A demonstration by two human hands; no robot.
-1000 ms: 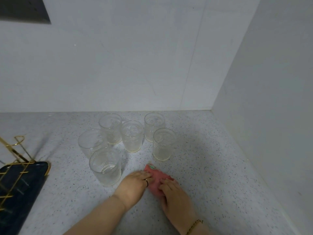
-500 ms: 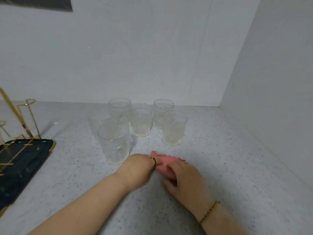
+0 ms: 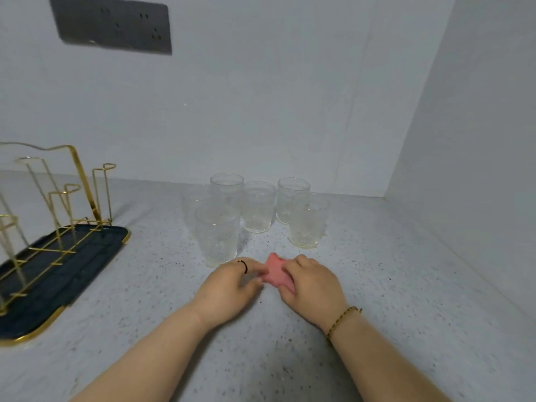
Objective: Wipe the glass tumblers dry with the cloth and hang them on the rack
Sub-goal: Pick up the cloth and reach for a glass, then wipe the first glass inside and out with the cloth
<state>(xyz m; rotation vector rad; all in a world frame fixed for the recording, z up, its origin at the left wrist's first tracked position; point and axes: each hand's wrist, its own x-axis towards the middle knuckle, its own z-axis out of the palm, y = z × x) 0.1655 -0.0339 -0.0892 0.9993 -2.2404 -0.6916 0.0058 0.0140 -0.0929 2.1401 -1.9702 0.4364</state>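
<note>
The left hand (image 3: pixel 229 288) and right hand (image 3: pixel 311 282) pinch the pink cloth (image 3: pixel 275 272) with curled fingers; of 6, the nearest tumbler (image 3: pixel 217 233) stands just beyond the left hand.

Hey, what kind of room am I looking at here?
Probably a home kitchen counter: a speckled worktop in a wall corner, glass tumblers beside a gold wire drying rack on a dark tray, and a socket panel above.
</note>
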